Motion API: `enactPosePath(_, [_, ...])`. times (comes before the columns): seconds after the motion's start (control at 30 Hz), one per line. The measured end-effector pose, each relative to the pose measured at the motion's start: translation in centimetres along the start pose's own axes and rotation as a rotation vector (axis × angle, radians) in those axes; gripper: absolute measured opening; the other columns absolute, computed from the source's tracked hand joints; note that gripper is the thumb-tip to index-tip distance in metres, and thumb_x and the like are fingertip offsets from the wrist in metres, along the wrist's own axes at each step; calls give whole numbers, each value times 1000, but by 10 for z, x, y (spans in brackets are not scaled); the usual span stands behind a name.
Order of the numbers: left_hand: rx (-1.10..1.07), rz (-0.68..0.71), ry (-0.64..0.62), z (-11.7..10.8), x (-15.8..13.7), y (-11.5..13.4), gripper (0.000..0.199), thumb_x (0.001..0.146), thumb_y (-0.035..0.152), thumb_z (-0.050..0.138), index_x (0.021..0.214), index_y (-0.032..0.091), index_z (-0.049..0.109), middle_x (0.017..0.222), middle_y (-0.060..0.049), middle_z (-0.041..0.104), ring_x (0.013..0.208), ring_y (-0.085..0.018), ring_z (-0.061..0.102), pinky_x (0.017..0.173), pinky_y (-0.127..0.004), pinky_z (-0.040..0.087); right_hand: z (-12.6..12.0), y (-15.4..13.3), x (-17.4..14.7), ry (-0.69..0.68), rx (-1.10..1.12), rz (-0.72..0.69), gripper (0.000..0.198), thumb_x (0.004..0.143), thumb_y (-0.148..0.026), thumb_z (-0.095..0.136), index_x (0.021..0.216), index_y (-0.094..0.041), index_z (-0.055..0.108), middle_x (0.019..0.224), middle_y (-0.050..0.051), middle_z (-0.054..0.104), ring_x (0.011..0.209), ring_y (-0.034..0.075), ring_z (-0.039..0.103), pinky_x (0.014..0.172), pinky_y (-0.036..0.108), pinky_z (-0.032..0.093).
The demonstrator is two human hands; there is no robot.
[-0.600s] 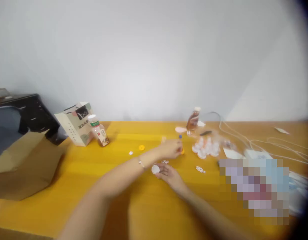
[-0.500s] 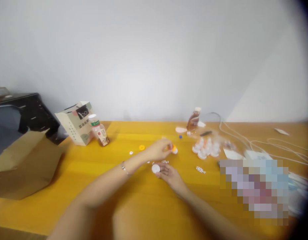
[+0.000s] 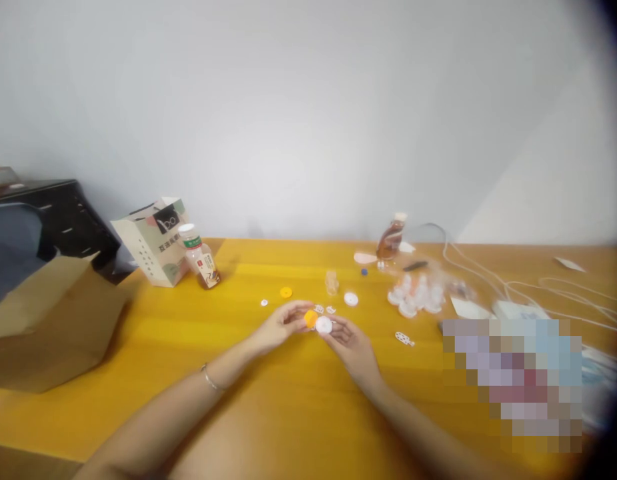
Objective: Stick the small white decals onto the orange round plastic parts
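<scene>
Pinching an orange disc (image 3: 311, 320) between thumb and fingers, your left hand (image 3: 282, 324) is closed on its rim in the head view, above the middle of the yellow-brown surface (image 3: 288, 427). Your right hand (image 3: 357, 350) is clamped on a white disc (image 3: 323, 325), its round face towards you. The two discs sit side by side, the white one slightly overlapping the orange one from here; you cannot tell whether their edges touch. Just beyond your fingers lie small white openwork pieces (image 3: 331, 310), and past those a clear plastic piece (image 3: 331, 283) with a loose white round part (image 3: 351, 299) to its right. Left of these you have a flat yellow ring (image 3: 286, 292) and a tiny white piece (image 3: 264, 303); further off to the right is a small blue piece (image 3: 364, 272). A white perforated paddle shape (image 3: 403, 339) lies right of your right hand, nearer you than the cluster of clear plastic cups (image 3: 415, 298). A green-banded bottle (image 3: 192, 244) stands by a printed paper bag (image 3: 151, 250) at far left.
</scene>
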State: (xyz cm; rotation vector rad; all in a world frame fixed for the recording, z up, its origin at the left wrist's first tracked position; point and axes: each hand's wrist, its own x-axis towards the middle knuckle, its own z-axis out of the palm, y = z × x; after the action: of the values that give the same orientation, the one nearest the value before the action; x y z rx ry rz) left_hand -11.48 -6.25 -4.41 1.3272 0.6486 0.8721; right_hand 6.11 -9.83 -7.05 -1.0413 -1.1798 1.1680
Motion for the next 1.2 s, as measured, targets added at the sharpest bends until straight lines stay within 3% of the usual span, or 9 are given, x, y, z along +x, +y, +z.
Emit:
enactPosePath(0.23, [100,60,-22,-2,0,-1,35,70,26,65,102,16,56,105,-9,57,99,-19,51,89,-32,37,0,2,0,-17,-14,2,32,62,-24,68,92,-20,58,80,2,65,73,14,62,77,30,48])
enactPosePath(0.53, [10,82,-1,4,-2,-4,29,71,27,63,96,15,54,98,-7,58,93,-17,54,85,-31,39,2,-4,-3,-26,-53,-5,31,62,-29,68,91,-21,60,74,1,65,75,16,62,76,31,49])
enactPosePath(0.67, [13,107,3,4,-3,-2,29,72,31,62,95,15,53,104,-8,56,96,-18,53,86,-32,39,1,-1,-3,-25,-72,-10,32,62,-29,68,92,-20,60,76,2,66,76,18,63,77,33,49])
enactPosePath(1.0, [497,277,-27,15,-11,-1,27,81,25,49,108,17,50,109,-9,52,105,-18,48,93,-33,35,1,-1,-6,-90,-34,-23,28,63,-27,68,89,-22,60,78,1,66,76,16,62,78,32,49])
enactPosePath(1.2, [709,368,-115,14,-14,5,30,82,17,45,112,19,47,111,-9,52,106,-17,47,93,-31,36,3,-4,-9,-97,-60,-42,25,62,-27,69,85,-22,60,73,0,65,71,16,62,75,33,49])
